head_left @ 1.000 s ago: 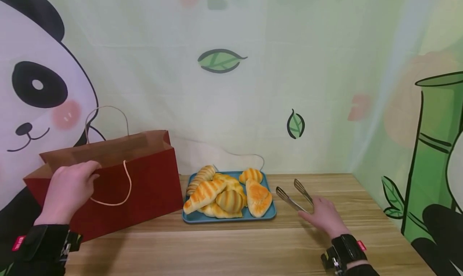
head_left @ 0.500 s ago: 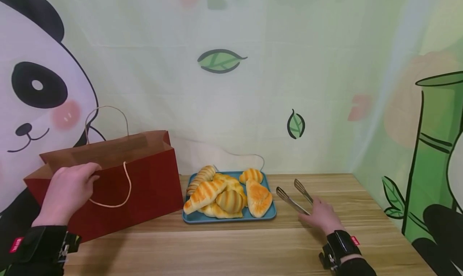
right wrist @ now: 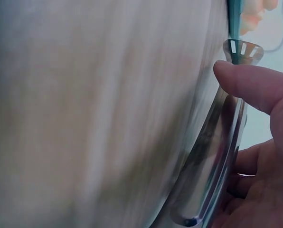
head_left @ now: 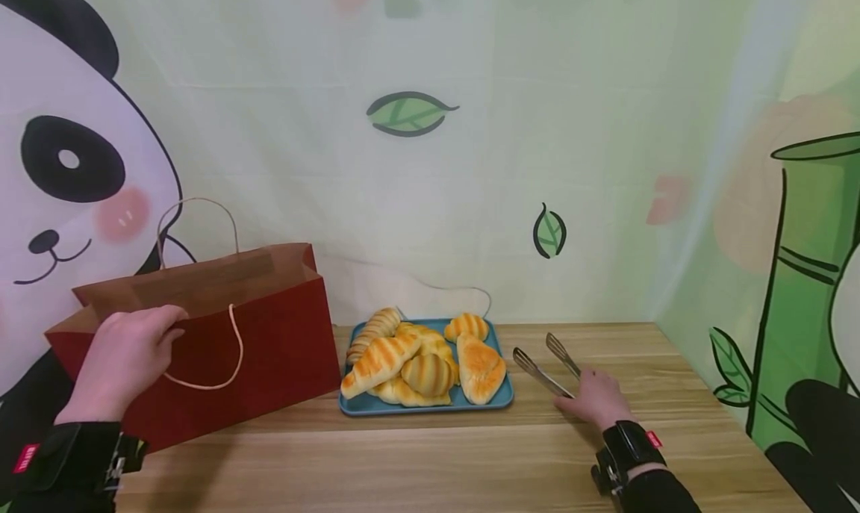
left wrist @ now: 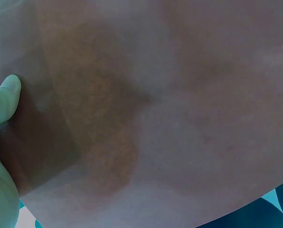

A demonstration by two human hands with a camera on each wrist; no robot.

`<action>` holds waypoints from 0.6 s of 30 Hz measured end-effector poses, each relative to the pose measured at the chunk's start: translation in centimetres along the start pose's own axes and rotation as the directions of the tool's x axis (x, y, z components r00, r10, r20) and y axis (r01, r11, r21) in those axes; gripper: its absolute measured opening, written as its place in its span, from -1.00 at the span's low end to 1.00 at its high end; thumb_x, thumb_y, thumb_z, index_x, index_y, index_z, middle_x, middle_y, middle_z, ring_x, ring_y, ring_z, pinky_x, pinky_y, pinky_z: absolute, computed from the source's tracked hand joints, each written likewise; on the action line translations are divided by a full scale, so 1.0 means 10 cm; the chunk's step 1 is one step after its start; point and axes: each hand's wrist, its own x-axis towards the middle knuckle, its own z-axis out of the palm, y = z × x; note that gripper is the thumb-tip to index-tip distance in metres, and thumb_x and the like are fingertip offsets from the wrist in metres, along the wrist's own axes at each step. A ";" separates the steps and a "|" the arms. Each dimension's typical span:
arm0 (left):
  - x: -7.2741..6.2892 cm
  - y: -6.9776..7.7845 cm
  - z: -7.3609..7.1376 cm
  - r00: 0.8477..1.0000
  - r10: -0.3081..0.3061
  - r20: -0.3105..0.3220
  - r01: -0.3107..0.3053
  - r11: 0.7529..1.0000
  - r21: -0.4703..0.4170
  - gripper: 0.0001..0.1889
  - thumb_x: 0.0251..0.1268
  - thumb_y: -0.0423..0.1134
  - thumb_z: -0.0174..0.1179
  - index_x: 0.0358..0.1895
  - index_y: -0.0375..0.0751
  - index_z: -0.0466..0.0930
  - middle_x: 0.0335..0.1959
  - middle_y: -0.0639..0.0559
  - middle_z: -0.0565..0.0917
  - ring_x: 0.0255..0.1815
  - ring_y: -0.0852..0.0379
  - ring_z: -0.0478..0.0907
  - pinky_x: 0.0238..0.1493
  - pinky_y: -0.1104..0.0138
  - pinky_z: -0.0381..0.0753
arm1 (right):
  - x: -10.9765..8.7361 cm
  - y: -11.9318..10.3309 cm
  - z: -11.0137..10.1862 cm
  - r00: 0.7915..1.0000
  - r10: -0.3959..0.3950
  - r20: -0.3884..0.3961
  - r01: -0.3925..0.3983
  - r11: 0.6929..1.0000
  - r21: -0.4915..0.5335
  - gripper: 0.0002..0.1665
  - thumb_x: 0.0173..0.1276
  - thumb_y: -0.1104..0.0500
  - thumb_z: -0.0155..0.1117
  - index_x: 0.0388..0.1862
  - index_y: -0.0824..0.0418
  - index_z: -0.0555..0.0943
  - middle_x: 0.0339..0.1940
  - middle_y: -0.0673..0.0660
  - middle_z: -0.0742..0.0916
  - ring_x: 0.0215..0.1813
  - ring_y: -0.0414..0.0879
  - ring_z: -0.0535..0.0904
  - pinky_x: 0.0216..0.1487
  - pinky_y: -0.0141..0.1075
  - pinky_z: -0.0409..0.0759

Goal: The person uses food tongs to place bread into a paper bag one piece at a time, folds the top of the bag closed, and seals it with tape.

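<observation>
My left hand [head_left: 134,352] pinches the near rim of a dark red paper bag [head_left: 269,349], which stands upright with its mouth open. In the left wrist view the thumb [left wrist: 7,97] lies against the bag's brown inside [left wrist: 99,118]. With my right hand [head_left: 600,401] I hold metal tongs [head_left: 540,373], their slotted ends spread apart and pointing toward the bread. The right wrist view has the thumb [right wrist: 250,85] along one arm of the tongs [right wrist: 208,171]. Between the hands, a blue tray [head_left: 430,408] carries several breads, including a triangular bun [head_left: 480,371] and a ridged round roll [head_left: 426,375].
The wooden table [head_left: 430,461] runs back to a cloth backdrop [head_left: 430,199] printed with a panda and bamboo. Two cord handles, the front one [head_left: 235,364] hanging down, belong to the bag. A thin cord [head_left: 463,287] shows behind the tray.
My right forearm has shifted slightly left, while the tongs have hardly moved. The left wrist has drifted a little down and left. Bag, tray and breads look unchanged.
</observation>
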 end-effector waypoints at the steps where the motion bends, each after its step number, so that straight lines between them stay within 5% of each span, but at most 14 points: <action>1: 0.00 0.00 0.00 1.000 0.003 -0.001 -0.003 1.000 -0.001 -0.69 -0.07 -0.62 0.42 -0.19 -0.40 0.64 -0.34 -0.35 0.71 -0.39 -0.25 0.58 -0.10 -0.25 0.53 | 0.01 0.00 0.00 1.000 -0.003 -0.002 0.003 1.000 -0.012 -0.06 0.14 -0.14 0.47 0.05 0.69 0.40 -0.08 0.55 0.58 0.04 0.47 0.49 0.04 0.21 0.50; 18: -0.01 -0.03 0.01 1.000 0.029 -0.010 -0.029 0.999 -0.020 -0.69 -0.08 -0.63 0.42 -0.19 -0.39 0.65 -0.34 -0.33 0.71 -0.37 -0.27 0.60 -0.07 -0.27 0.53 | 0.06 -0.03 -0.03 1.000 -0.003 -0.003 0.003 0.999 -0.045 -0.29 0.14 -0.14 0.48 -0.24 0.53 0.52 -0.23 0.41 0.61 -0.09 0.34 0.52 -0.01 0.14 0.48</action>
